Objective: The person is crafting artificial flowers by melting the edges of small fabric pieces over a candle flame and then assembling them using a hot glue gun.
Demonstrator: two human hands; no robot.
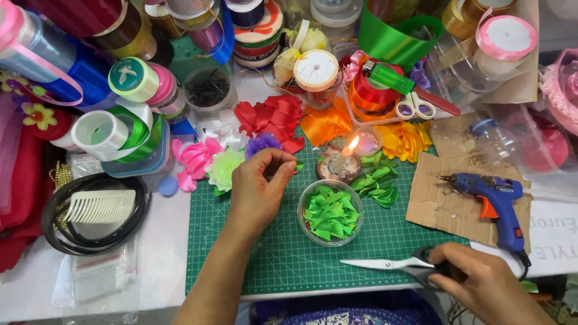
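Left hand (260,183) pinched over gridded green mat (241,259); right hand (481,283) gripping steel scissors (391,265) beside round tub (330,212) of folded ribbon

Green cutting mat (271,253) with pale grid lines. Bright green ribbon pieces (330,213) in clear bowl (308,232). Blue glue gun (494,195), orange trigger, on brown cardboard (436,210). Red ribbon petals (271,117), orange ribbon (325,123), yellow petals (406,139). Black-handled scissors (397,266), silver blades. Cream comb (99,206).

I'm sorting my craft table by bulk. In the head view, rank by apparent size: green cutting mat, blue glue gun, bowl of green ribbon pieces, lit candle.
1. green cutting mat
2. blue glue gun and bowl of green ribbon pieces: too close to rank
3. lit candle
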